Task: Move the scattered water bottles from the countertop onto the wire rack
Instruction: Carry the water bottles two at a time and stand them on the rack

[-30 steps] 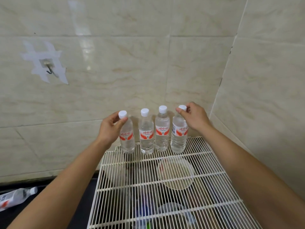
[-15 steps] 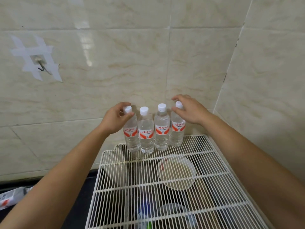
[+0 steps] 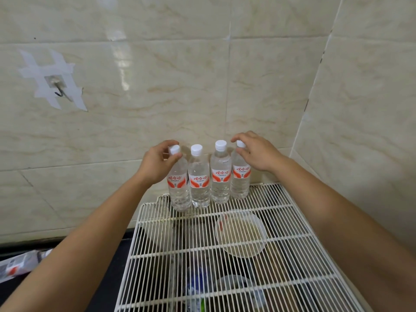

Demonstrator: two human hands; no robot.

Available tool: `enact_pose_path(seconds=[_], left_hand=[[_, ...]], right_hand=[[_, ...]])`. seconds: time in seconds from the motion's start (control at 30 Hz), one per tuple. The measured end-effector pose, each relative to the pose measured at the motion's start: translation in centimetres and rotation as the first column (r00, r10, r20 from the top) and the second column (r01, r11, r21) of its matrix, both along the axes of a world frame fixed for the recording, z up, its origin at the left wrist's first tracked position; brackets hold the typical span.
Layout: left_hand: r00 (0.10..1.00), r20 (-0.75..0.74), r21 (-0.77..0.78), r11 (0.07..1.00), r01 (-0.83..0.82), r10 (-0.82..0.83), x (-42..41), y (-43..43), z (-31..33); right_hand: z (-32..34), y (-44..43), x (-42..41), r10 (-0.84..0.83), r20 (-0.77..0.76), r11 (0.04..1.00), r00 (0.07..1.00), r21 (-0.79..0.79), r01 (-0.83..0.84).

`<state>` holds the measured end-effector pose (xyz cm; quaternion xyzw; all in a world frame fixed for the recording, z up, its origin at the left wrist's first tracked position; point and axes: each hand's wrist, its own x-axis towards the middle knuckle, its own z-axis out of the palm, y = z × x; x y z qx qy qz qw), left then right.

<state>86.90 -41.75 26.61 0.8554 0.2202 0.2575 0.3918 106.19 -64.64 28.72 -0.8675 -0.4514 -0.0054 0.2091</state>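
Four water bottles stand upright in a tight row, touching side by side, along the back edge of the wire rack [image 3: 281, 221], close to the tiled wall. The left hand [image 3: 155, 163] grips the left bottle [image 3: 179, 185] at its neck, fingers curled just under the white cap. The second bottle [image 3: 200, 183] and third bottle [image 3: 220, 179] stand free. The right hand [image 3: 256, 152] arches over the cap of the right bottle [image 3: 240, 179], thumb near its neck; I cannot tell whether it grips. A fifth bottle [image 3: 18, 264] lies blurred on the dark countertop [image 3: 112, 280] at the far left. A clear bowl [image 3: 239, 233] shows under the rack wires
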Motion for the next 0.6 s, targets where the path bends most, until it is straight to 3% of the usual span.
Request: enact_pose_path(seconds=[0.2, 0.3, 0.6], left_hand=[[0.995, 0.036, -0.081, 0.993, -0.085, 0.088, -0.5, -0.1, 0.2], [0.991, 0.052, -0.122, 0.986, -0.116, 0.123, -0.6, -0.2, 0.1], [0.993, -0.113, 0.050, 0.998, -0.041, 0.047, -0.4, -1.0, 1.0]], right_hand=[[1.8, -0.6, 0.9, 0.001, 0.034, 0.992, 0.999, -0.129, 0.003], [2.3, -1.1, 0.9, 0.008, 0.045, 0.993, 0.999, -0.122, -0.003], [2.2, -1.9, 0.7, 0.058, 0.002, 0.990, 0.998, -0.127, -0.057]])
